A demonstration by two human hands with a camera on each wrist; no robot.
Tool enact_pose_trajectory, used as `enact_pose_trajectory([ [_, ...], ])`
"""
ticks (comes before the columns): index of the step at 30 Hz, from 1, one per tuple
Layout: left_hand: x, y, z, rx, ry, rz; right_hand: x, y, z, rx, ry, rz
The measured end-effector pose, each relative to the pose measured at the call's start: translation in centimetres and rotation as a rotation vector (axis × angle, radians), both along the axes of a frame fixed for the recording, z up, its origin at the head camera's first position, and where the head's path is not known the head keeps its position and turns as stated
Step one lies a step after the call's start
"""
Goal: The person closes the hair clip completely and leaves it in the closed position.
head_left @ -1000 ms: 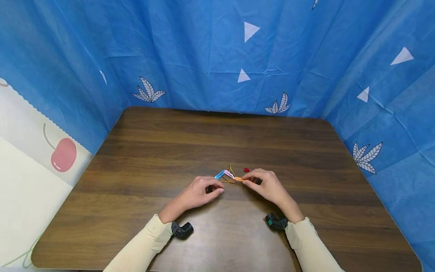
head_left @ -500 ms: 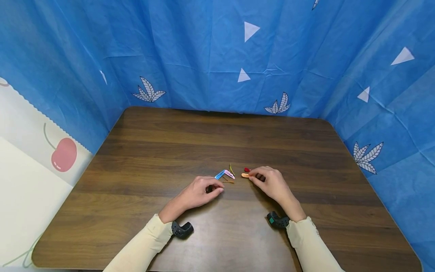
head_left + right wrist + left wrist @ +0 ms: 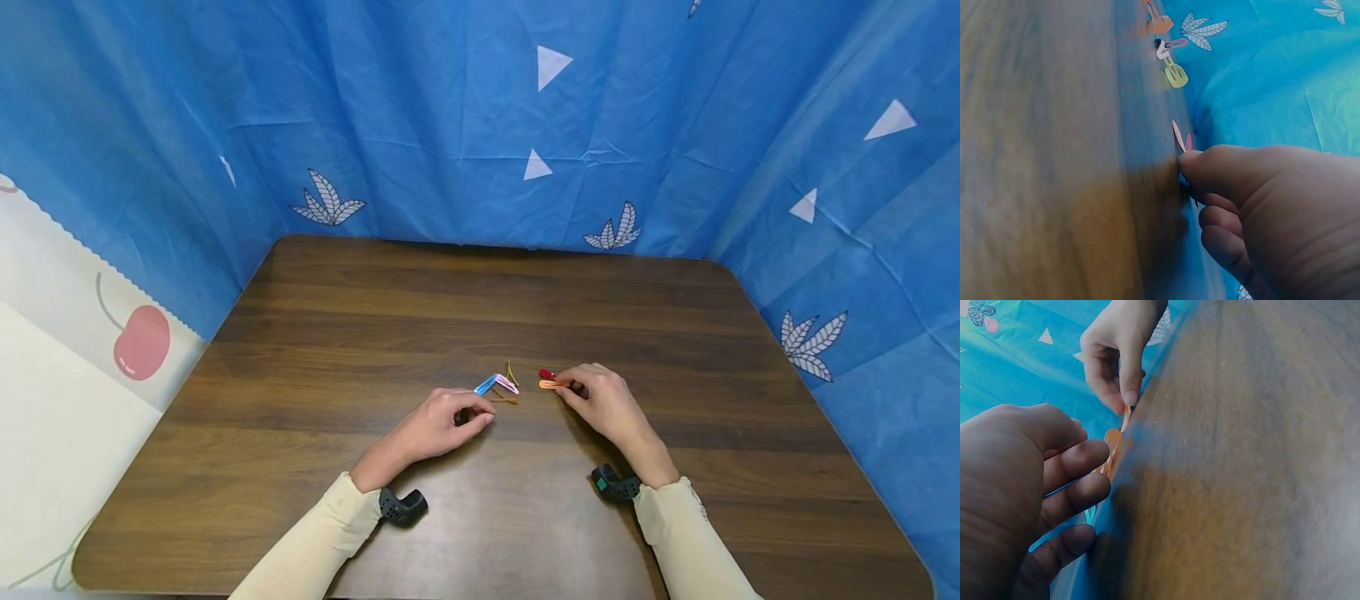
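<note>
In the head view my right hand (image 3: 600, 404) pinches a light orange snap hair clip (image 3: 547, 385) between thumb and fingertips, low over the table. A red hair clip (image 3: 546, 374) lies just beyond it, partly hidden by the fingers. My left hand (image 3: 438, 425) rests on the table with loosely bent fingers and holds nothing. Just past its fingertips lie a blue hair clip (image 3: 484, 385), a pink one (image 3: 507, 384), a yellow one (image 3: 512, 375) and another orange one (image 3: 506, 402). The right wrist view shows the pinched clip (image 3: 1177, 134) edge-on beside the thumb.
The brown wooden table (image 3: 360, 317) has rounded corners. A blue curtain (image 3: 450, 125) with white triangles and leaves hangs behind it and along the right side. Pale cloth with a cherry print (image 3: 141, 342) hangs at the left.
My right hand has drawn the light orange clip away from the other clips, to the right and slightly back, until it is beside the red clip. The left hand has stayed put.
</note>
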State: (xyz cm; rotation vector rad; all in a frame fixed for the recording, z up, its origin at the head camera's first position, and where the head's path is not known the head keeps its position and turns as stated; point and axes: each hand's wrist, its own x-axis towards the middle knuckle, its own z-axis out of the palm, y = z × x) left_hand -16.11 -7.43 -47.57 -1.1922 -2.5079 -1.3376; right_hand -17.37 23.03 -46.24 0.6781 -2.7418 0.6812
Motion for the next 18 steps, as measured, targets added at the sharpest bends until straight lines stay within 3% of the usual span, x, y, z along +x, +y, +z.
enact_pose_trajectory([
  [18,-0.02,-0.22,-0.13,0.013,0.009,-0.004,0.08,-0.23,0.3,0.019,-0.042,-0.034],
])
